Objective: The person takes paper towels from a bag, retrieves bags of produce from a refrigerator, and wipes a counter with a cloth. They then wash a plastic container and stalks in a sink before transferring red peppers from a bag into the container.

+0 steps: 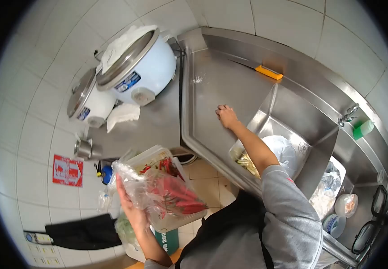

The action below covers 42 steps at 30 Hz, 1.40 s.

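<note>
On the left, my left hand grips a clear plastic bag holding red chillies. The bag lies over a clear plastic container that has more red chillies inside. My right hand rests on the steel drainboard, its fingers curled; what they hold, if anything, is too small to make out. Below my right forearm a container of pale yellowish pieces stands by the sink edge, beside a white plastic bag in the basin.
Two rice cookers stand on the left counter. An orange-handled knife lies at the drainboard's back edge. A faucet and a green bottle are behind the sink. A white tray with bags is at right.
</note>
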### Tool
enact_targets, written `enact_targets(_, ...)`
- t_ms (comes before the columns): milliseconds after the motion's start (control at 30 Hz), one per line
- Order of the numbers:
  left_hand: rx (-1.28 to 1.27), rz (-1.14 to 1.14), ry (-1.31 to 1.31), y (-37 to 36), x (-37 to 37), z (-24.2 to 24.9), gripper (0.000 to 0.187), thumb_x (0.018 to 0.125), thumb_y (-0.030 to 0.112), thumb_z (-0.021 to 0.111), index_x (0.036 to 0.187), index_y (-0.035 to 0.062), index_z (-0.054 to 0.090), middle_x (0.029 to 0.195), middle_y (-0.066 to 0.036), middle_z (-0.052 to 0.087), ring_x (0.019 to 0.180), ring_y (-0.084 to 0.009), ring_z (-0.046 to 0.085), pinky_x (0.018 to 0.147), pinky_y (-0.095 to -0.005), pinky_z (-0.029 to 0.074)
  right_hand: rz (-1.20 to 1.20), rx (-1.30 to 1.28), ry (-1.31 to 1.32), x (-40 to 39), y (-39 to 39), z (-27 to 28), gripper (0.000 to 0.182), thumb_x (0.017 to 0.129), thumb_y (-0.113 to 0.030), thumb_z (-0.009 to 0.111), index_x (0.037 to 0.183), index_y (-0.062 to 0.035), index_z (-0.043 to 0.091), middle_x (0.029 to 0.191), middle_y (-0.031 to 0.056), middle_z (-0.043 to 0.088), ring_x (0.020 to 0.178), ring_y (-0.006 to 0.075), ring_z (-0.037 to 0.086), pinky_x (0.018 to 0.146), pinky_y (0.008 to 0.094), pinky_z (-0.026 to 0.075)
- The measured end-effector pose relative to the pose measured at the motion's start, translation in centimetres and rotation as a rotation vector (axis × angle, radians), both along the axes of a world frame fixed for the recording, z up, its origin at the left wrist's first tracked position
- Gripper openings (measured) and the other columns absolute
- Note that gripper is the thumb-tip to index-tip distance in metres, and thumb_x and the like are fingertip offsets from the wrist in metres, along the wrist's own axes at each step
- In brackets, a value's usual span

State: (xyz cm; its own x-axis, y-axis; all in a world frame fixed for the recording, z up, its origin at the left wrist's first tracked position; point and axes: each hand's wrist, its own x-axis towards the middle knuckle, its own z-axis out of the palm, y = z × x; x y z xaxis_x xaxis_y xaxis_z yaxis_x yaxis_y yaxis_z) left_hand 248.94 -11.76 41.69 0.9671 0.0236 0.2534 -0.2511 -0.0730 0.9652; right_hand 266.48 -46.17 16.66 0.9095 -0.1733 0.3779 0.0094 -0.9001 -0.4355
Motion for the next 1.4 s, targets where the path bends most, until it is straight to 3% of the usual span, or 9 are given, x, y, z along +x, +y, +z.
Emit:
enact_targets(133, 0.016, -0.132, 0.004, -6.3, 6.3, 0.9, 0.067, 0.080, 0.010, 0.057, 0.137, 0.0061, 0.022, 0.135, -0.010, 0.031, 0.118, -0.0216, 0.039, 0.095, -0.0333, 0.036, 0.220, 0.052, -0.036, -2.7, -4.0, -1.4, 0.009, 0.075, -0.005, 0.054, 0.082, -0.0037, 0.061, 0.088, 0.0098, 0.054, 0.087, 0.0287, 0.051, 0.076, 0.0360, 0.044)
enact_targets(267, -0.055, -0.322, 0.076, -10.3, 12.0, 0.0, 0.067, 0.080, 0.008, 0.057, 0.136, 0.0049, 0.021, 0.133, -0.009, 0.034, 0.116, -0.0192, 0.041, 0.094, -0.0306, 0.037, -0.195, -0.010, 0.004, -12.8, -10.6, -3.7, 0.011, 0.060, -0.001, 0.056, 0.069, -0.0020, 0.062, 0.086, 0.0119, 0.058, 0.091, 0.0288, 0.053, 0.077, 0.0349, 0.046)
enact_targets(367, -0.065, -0.436, 0.106, -13.2, 15.4, -0.7, 0.066, 0.081, 0.005, 0.055, 0.136, 0.0044, 0.021, 0.134, -0.009, 0.034, 0.115, -0.0186, 0.041, 0.094, -0.0302, 0.037, -0.405, -0.014, 0.073, -17.6, -14.3, -2.2, 0.012, 0.065, 0.001, 0.054, 0.071, -0.0022, 0.064, 0.087, 0.0132, 0.059, 0.087, 0.0301, 0.054, 0.076, 0.0367, 0.046)
enact_targets(500, -0.112, -0.524, 0.092, -13.8, 19.7, -1.6, 0.063, 0.081, 0.003, 0.051, 0.137, 0.0074, 0.023, 0.133, -0.013, 0.035, 0.112, -0.0216, 0.045, 0.090, -0.0300, 0.040, -0.490, 0.050, 0.103, -14.7, -17.8, 1.1, 0.021, 0.071, -0.001, 0.052, 0.088, -0.0021, 0.062, 0.097, 0.0168, 0.058, 0.089, 0.0346, 0.053, 0.078, 0.0391, 0.045)
enact_targets(700, -0.016, -0.525, 0.095, -10.9, 24.1, -3.1, 0.063, 0.082, 0.010, 0.053, 0.137, 0.0075, 0.022, 0.134, -0.011, 0.032, 0.117, -0.0232, 0.041, 0.094, -0.0350, 0.038, -0.615, -0.027, 0.022, -4.2, -21.8, 2.4, 0.018, 0.074, -0.006, 0.050, 0.088, -0.0057, 0.063, 0.095, 0.0160, 0.060, 0.093, 0.0321, 0.055, 0.079, 0.0416, 0.045)
enact_targets(800, -0.090, -0.530, 0.221, -9.7, 24.8, -3.3, 0.064, 0.082, 0.011, 0.054, 0.137, 0.0064, 0.022, 0.133, -0.013, 0.033, 0.115, -0.0261, 0.042, 0.095, -0.0377, 0.037, -0.550, 0.102, 0.162, -3.7, -20.6, 3.1, 0.013, 0.076, -0.017, 0.053, 0.077, -0.0074, 0.061, 0.077, 0.0159, 0.059, 0.071, 0.0358, 0.056, 0.066, 0.0431, 0.046)
enact_targets(933, 0.016, -0.338, 0.207, -5.5, 30.0, -8.0, 0.043, 0.081, 0.004, 0.052, 0.123, -0.0010, 0.042, 0.116, -0.012, 0.051, 0.102, -0.0226, 0.051, 0.086, -0.0334, 0.042, -0.788, 0.184, -0.029, -11.0, -16.6, 1.8, 0.018, 0.080, -0.021, 0.055, 0.082, -0.0055, 0.064, 0.087, 0.0145, 0.061, 0.084, 0.0337, 0.057, 0.071, 0.0416, 0.046)
enact_targets(1167, 0.181, -0.297, 0.197, -9.6, 30.6, -7.3, 0.046, 0.081, 0.004, 0.051, 0.125, -0.0006, 0.039, 0.119, -0.013, 0.049, 0.105, -0.0237, 0.049, 0.087, -0.0335, 0.041, -0.903, 0.563, 1.147, -31.6, -7.2, -7.5, 0.042, 0.072, -0.029, 0.065, 0.109, -0.0108, 0.059, 0.099, 0.0158, 0.061, 0.095, 0.0309, 0.058, 0.083, 0.0382, 0.046)
enact_targets(1400, 0.344, -0.452, 0.248, -17.0, 26.8, -4.7, 0.048, 0.080, 0.005, 0.050, 0.127, -0.0002, 0.038, 0.121, -0.014, 0.048, 0.106, -0.0245, 0.048, 0.089, -0.0336, 0.040, -1.238, 0.611, 0.722, -37.5, -0.4, -3.8, 0.026, 0.076, -0.021, 0.057, 0.101, -0.0133, 0.062, 0.092, 0.0159, 0.062, 0.087, 0.0328, 0.059, 0.077, 0.0416, 0.048)
